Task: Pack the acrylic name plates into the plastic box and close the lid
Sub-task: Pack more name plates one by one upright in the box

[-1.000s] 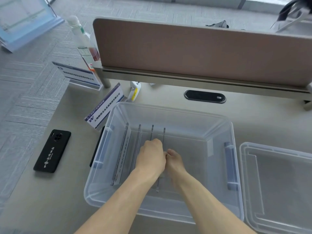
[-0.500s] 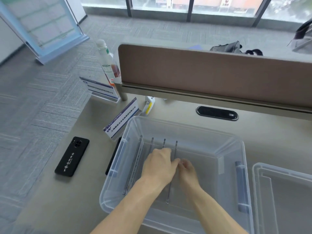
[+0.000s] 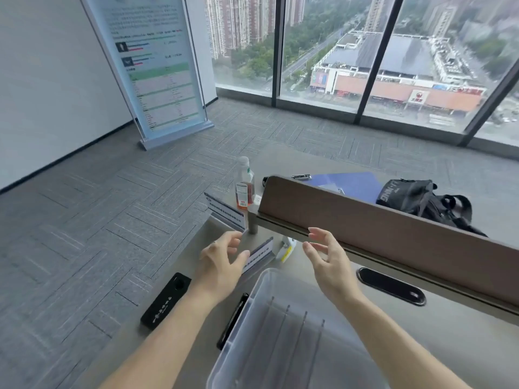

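Note:
The clear plastic box (image 3: 254, 299) sits at the bottom centre, with several acrylic name plates (image 3: 283, 332) standing on edge inside it. Just beyond the box's far left corner an acrylic name plate with blue print (image 3: 261, 255) stands on the desk. My left hand (image 3: 223, 262) hovers open at that plate's left end, thumb near its top edge. My right hand (image 3: 325, 258) is open in the air to the plate's right, holding nothing. A second name plate (image 3: 226, 210) stands farther back by the bottle. The lid is out of view.
A brown desk divider (image 3: 393, 228) runs across behind my hands. A bottle (image 3: 244, 183) stands at its left end, a small white and yellow item (image 3: 286, 248) below it. A black phone (image 3: 165, 301) and a dark flat object (image 3: 231, 321) lie left of the box. A black bag (image 3: 421, 200) rests beyond the divider.
Both hands have come up out of the box and moved toward the name plate on the desk, fingers spread. The view has tilted up, so the lid has left the frame.

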A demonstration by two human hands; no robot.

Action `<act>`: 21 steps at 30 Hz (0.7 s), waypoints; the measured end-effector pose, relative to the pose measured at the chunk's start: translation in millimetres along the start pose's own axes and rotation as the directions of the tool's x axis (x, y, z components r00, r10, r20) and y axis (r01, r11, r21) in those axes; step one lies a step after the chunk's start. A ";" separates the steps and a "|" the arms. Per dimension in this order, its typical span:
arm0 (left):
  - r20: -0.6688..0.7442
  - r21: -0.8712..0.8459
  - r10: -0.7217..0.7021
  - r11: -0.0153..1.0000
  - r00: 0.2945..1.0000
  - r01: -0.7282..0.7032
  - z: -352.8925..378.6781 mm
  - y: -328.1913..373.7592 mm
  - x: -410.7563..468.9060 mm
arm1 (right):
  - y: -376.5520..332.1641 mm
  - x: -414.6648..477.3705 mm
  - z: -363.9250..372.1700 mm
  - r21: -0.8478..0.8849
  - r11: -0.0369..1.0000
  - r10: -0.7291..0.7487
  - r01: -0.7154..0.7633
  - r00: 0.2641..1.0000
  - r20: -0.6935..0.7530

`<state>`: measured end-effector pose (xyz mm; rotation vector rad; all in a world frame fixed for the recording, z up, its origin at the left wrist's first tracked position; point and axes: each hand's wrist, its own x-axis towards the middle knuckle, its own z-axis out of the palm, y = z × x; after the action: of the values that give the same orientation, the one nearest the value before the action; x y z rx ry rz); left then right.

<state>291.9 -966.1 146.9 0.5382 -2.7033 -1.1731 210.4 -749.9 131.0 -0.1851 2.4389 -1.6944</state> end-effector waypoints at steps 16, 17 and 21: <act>0.363 0.062 -0.321 0.945 0.875 0.321 61.0 -165.9 79.6 | 69.1 157.5 107.3 -0.641 0.711 0.110 0.288 0.855 0.506; 0.372 0.056 -0.312 0.948 0.875 0.314 67.8 -169.6 82.8 | 77.5 162.3 112.4 -0.641 0.709 0.107 0.293 0.854 0.509; 0.320 0.014 -0.275 0.958 0.907 0.286 89.6 -182.3 94.4 | 109.1 178.8 129.8 -0.645 0.704 0.105 0.297 0.855 0.508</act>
<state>228.7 -1056.3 -48.2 0.8217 -2.9385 -1.4924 61.5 -865.9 -27.4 -0.7696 2.5075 -0.4912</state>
